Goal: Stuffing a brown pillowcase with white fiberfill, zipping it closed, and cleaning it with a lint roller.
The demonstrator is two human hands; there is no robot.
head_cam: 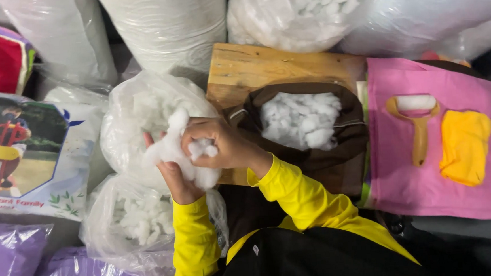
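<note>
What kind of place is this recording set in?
Probably a small workshop for stuffing cushions or toys: clear bags of white fibre filling, a brown fabric cover packed with it, and both hands pulling a white clump.

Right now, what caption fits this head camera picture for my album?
Both hands, left hand and right hand, pull apart white stuffing beside a brown cover already filled with fluff.

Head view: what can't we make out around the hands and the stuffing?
- Left hand: palm hidden under the white stuffing it holds.
- Right hand: fingertips buried in that stuffing.
- Brown cover: depth hidden by the filling inside it.
- Clear bag: contents blurred by the plastic.
- Purple packs: cut off by the bottom and left edges.
</note>
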